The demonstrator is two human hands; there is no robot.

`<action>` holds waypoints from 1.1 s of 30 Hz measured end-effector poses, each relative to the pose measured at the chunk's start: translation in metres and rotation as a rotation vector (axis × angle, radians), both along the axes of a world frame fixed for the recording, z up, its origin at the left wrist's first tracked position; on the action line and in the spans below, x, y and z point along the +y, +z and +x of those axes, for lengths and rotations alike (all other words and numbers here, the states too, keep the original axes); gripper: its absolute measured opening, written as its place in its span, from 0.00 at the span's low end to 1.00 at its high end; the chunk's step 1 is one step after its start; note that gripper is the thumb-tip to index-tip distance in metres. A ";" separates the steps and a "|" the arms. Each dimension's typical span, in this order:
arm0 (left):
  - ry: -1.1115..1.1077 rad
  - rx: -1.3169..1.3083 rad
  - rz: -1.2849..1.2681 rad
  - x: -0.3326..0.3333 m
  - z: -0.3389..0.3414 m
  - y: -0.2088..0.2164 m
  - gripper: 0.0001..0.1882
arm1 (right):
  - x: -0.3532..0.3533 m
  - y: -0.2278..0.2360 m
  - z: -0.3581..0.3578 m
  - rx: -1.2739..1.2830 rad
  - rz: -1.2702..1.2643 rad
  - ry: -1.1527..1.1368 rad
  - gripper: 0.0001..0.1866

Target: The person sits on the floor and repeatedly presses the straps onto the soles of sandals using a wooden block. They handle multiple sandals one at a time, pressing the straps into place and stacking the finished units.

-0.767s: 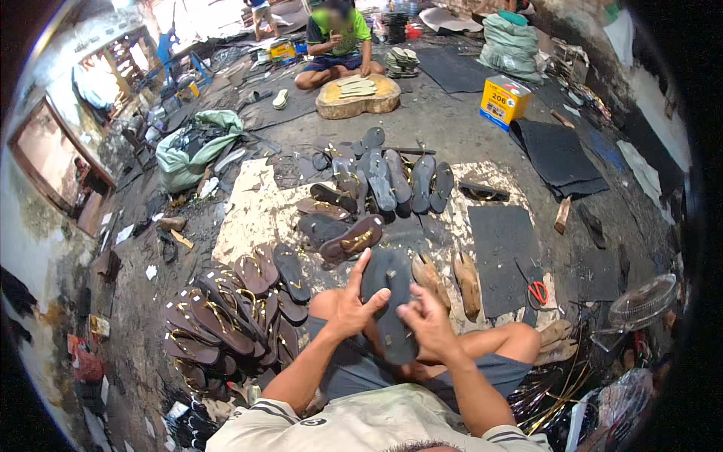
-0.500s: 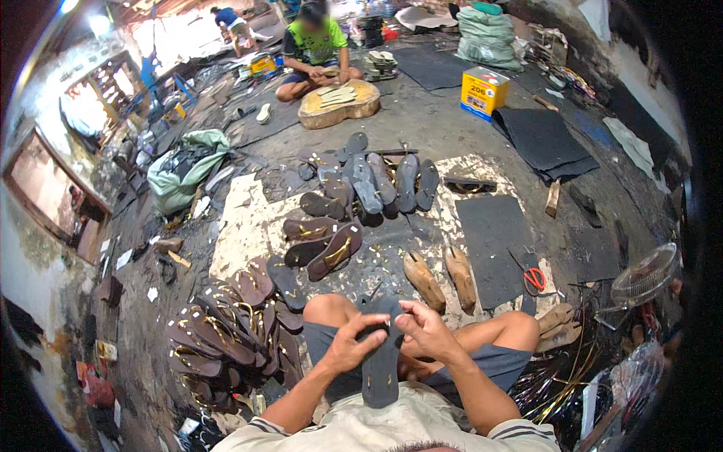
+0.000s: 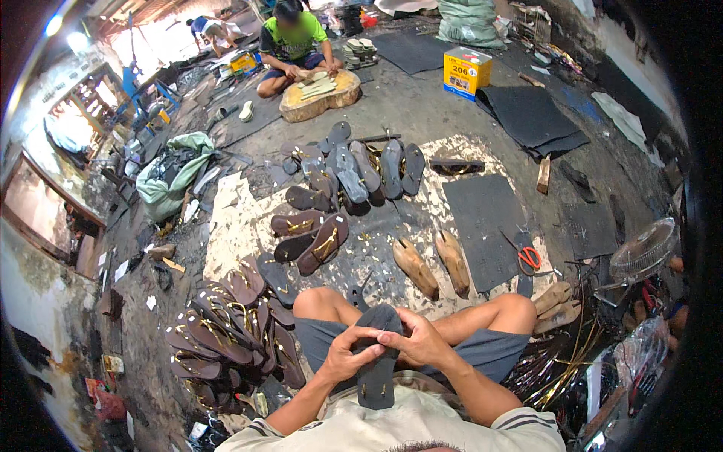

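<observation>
A dark grey sandal sole (image 3: 376, 380) stands tilted up against my shirt, with two small gold strap ends showing near its lower end. My left hand (image 3: 351, 354) is closed round its left edge, fingers behind and thumb across the face. From the opposite edge my right hand (image 3: 416, 343) grips the same sole, its thumb meeting the left fingers at mid-sole. What the fingers behind it touch is hidden. Beyond my crossed legs lie two wooden shoe lasts (image 3: 415, 270). Brown sandals with gold straps (image 3: 226, 324) are heaped to my left.
More sandals and soles (image 3: 350, 173) lie ahead on the floor. Orange-handled scissors (image 3: 529, 258) rest by a black sheet (image 3: 482, 226). A fan (image 3: 642, 248) and shiny strips (image 3: 553, 377) are at right. A person (image 3: 294, 49) works behind a wooden block (image 3: 320, 102).
My hands have come together round the sole, the right fingers now wrapping its upper edge instead of pinching at the front. The view has shifted slightly.
</observation>
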State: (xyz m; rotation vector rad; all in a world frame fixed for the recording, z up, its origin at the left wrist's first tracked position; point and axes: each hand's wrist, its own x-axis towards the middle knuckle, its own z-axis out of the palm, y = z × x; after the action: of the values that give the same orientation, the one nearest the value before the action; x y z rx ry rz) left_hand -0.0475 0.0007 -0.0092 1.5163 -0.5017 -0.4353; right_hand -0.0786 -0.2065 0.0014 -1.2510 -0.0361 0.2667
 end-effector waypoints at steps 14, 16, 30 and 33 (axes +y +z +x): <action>0.235 0.191 -0.062 -0.021 0.005 0.013 0.35 | 0.003 0.009 -0.008 0.062 0.092 -0.024 0.13; 0.219 0.125 0.069 -0.025 0.006 0.011 0.43 | -0.002 0.006 0.005 0.033 0.009 -0.092 0.13; 0.253 0.234 0.027 0.000 0.055 0.023 0.22 | -0.171 -0.173 0.115 0.446 -1.329 -0.335 0.33; 0.322 0.078 0.319 0.012 0.071 0.026 0.20 | -0.165 -0.174 0.105 0.458 -1.171 -0.334 0.35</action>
State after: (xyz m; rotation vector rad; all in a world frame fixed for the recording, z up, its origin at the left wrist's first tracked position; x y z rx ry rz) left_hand 0.0233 0.0122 0.0172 1.8418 -0.1230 -0.3303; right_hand 0.0267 -0.3711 -0.1724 -2.2813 0.8223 0.2802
